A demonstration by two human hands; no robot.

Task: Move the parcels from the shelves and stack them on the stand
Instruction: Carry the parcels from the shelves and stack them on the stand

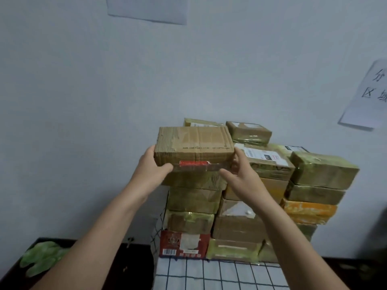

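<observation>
1. A flat cardboard parcel [194, 143] is held at the centre of the frame, just above the left column of a stack of parcels [272, 170].
2. The parcel's left end is gripped by the left hand [150, 170]: the thumb is curled over the front face, and the fingers are hidden behind the end.
3. The right hand [245, 178] is spread wide at the parcel's right end. Its fingers are held fairly straight against that end and its thumb is stretched leftward below the front edge. Nothing is clasped by it.
4. It cannot be told whether the parcel is already resting on the box below it.
5. The stack is built in several columns against a pale wall [83, 101], right of centre. Most of the boxes are wrapped in yellowish tape.
6. A red box [184, 243] is seen at the bottom of the left column, and an orange parcel [310, 212] in the right column.
7. The stack is carried by a stand [209, 275] covered with a white cloth with dark grid lines, at the lower centre.
8. Two paper sheets are fixed to the wall, one at the top [146, 9] and one at the right edge [370, 95].
9. A green object [41, 256] is seen on a dark surface [129, 266] at the lower left.
</observation>
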